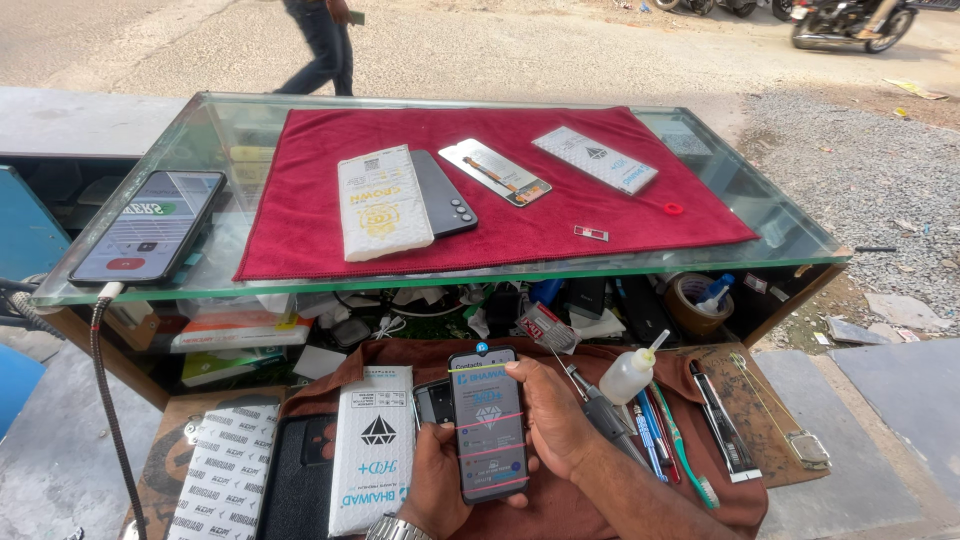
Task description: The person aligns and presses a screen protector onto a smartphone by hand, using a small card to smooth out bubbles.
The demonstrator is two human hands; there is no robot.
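Left hand (432, 480) fingers wrapped under a lit phone (488, 422); right hand (552, 415) fingers pinching its edge above the brown cloth (560, 510). Could slip onto the screwdriver (600, 410) or tip the glue bottle (632, 372) just right. Beyond: glass counter (790, 215), red mat (300, 230), gravel street.

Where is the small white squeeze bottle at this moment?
In the head view, the squeeze bottle lies on the brown cloth of the lower bench, just right of the right hand, beside the pens.
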